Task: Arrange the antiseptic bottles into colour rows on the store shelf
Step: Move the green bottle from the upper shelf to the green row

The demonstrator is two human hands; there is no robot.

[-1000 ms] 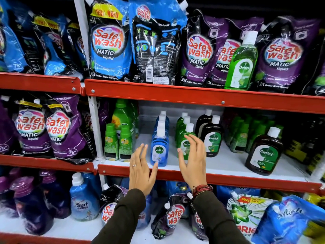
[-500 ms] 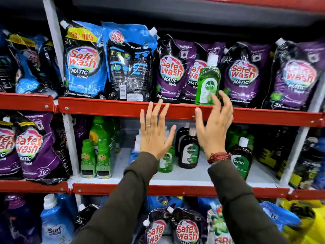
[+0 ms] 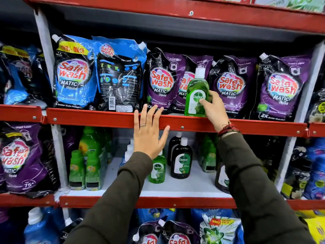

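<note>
The right hand [image 3: 213, 110] grips a green bottle [image 3: 197, 95] that stands upright on the red shelf [image 3: 98, 118], in front of the purple pouches [image 3: 163, 80]. The thumb lies across the bottle's label and the other fingers wrap behind its right side; the base touches the shelf's front edge.

The left hand [image 3: 149, 132] is flat and open, fingers spread, holding nothing. It is raised in front of the red shelf's lip, left of the green bottle and a little below it; whether the palm touches the lip cannot be told.

Blue pouches [image 3: 75, 73] fill that shelf left of the purple ones.

Under the red shelf, on the white tier [image 3: 193, 187], a second green bottle [image 3: 157, 169] stands just below the left hand, partly hidden by the sleeve. Two dark bottles [image 3: 181, 161] stand just right of it, one behind the other. White caps of blue bottles [image 3: 129, 150] show left of the left wrist. Another dark bottle [image 3: 222, 178] is mostly hidden behind the right sleeve.
</note>
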